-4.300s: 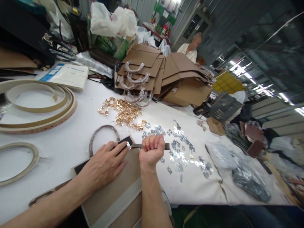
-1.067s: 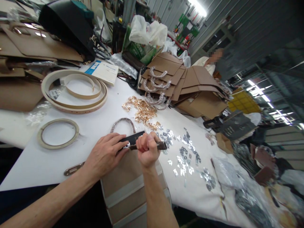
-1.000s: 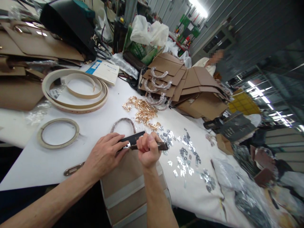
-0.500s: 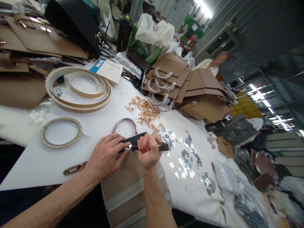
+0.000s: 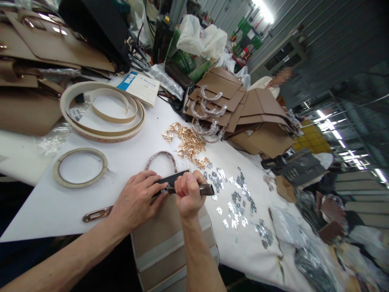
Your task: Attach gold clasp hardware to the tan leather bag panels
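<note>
- At the near edge of the white surface [image 5: 127, 154], a tan bag panel [image 5: 161, 239] lies flat and hangs partly over the edge, with a dark strip [image 5: 173, 179] along its far end.
- Left hand [image 5: 136, 200] lies loosely spread on the panel, not gripping anything. Its fingertips [image 5: 158, 190] press down on the dark strip, right next to a small shiny fitting [image 5: 165, 188].
- Right hand [image 5: 187, 196] is balled in a fist around a dark-handled tool [image 5: 207, 189]. The tool's tip points at that fitting, but I can't tell if it actually touches.
- Just behind the hands, a wrapped bag handle [image 5: 161, 156] arches up off the panel.
- Further back is a heap of gold fittings [image 5: 187, 142], with silver fittings [image 5: 237, 198] scattered to the right.
- Left of the panel is a flat oval metal plate [image 5: 97, 213], then a tape ring [image 5: 80, 167] and the bigger strap coils [image 5: 103, 117].
- At the far side there's a stack of tan bags [image 5: 231, 105], a booklet [image 5: 139, 85] and a co-worker [image 5: 273, 83] sitting well off.
</note>
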`<state>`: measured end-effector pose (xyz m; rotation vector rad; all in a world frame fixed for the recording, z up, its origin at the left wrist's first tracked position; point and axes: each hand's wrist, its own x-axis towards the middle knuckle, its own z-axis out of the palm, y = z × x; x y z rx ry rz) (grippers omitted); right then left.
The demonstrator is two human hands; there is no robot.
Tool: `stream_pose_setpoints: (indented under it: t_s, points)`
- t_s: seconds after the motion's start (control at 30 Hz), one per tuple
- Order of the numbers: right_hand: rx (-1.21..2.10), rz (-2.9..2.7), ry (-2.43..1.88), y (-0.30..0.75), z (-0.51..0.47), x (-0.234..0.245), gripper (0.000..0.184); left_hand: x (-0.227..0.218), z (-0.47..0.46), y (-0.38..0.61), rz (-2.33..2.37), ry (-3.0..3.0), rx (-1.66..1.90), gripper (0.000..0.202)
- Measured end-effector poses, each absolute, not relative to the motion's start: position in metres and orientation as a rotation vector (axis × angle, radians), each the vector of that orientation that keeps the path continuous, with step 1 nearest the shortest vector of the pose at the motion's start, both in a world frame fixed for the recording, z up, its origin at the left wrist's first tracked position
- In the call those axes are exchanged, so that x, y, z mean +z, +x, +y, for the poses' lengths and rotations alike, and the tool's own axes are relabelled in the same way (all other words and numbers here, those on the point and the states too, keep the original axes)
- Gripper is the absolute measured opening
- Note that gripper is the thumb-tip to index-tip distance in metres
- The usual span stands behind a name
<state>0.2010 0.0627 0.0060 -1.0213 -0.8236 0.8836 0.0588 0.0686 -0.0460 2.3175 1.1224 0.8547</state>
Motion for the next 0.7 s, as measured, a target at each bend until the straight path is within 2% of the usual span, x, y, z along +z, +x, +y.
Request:
stream_pose_setpoints:
  t_s: [0.2,0.37,0.57,0.7]
  points:
    - [0.818,-0.976,-1.143,0.195,0.058,-0.007,0.046,-0.046,0.068,0.056,1.082,2.308,0.853,0.023]
    - [0.778,-1.102,-1.272,0.194,0.065,0.003,0.047,-0.049,0.07,0.054,1.042,2.302,0.843,0.024]
    - [0.97,-0.833,-1.041,0.206,0.088,0.02,0.047,-0.057,0.071,0.056,1.068,2.29,0.967,0.018]
    - [1.073,-0.836,-1.072,0.204,0.101,0.015,0.046,-0.056,0.068,0.056,1.087,2.324,0.971,0.018]
